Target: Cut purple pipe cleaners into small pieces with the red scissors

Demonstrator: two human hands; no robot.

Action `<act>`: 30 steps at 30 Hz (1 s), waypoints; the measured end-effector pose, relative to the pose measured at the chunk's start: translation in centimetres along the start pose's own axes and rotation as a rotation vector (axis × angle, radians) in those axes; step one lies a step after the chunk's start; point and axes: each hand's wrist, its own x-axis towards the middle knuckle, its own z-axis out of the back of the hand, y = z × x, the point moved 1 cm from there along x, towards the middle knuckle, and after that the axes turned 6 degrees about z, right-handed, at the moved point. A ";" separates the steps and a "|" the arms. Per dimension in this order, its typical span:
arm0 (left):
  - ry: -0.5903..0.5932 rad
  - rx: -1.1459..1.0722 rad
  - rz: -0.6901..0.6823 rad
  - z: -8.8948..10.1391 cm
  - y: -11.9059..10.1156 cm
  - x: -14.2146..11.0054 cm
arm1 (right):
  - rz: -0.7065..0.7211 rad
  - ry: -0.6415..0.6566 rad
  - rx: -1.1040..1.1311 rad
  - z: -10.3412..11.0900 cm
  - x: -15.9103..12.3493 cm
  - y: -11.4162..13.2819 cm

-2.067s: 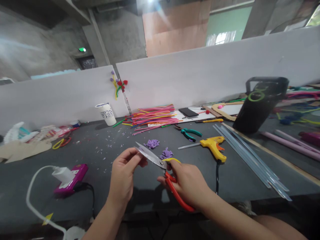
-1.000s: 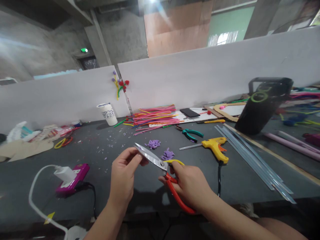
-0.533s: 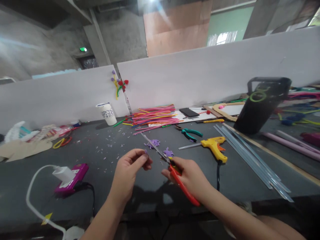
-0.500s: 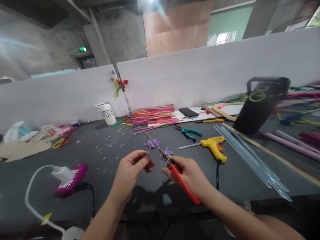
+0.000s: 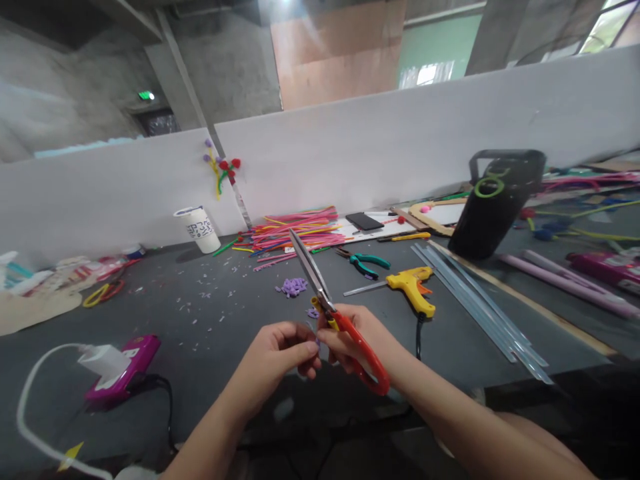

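Observation:
My left hand (image 5: 283, 353) is closed in a pinch, with a small purple piece (image 5: 317, 341) at its fingertips, mostly hidden by them. My right hand (image 5: 363, 333) holds scissors (image 5: 353, 327) with red handles. Their blades point up and away from me and look nearly closed. The thumb and fingers of my right hand come close to the left fingertips; whether they touch the piece I cannot tell. Beyond the hands lies a pile of purple cut pieces (image 5: 294, 287), and a smaller purple heap (image 5: 313, 313) sits partly behind the scissors.
A yellow glue gun (image 5: 413, 288), teal-handled pliers (image 5: 367, 262) and clear glue sticks (image 5: 467, 303) lie to the right. A bundle of coloured pipe cleaners (image 5: 295, 230) is at the back. A white cup (image 5: 199, 230), a black tumbler (image 5: 495, 207) and a purple power strip (image 5: 125, 367) stand around.
The scissors have swung more upright in my right hand. Both hands have drawn together and lower, so their fingertips now nearly meet. The view has shifted slightly to the right.

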 end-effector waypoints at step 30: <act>-0.334 -0.199 -0.180 0.7 -0.6 -0.2 | 0.251 -0.152 -0.423 0.1 -0.8 0.7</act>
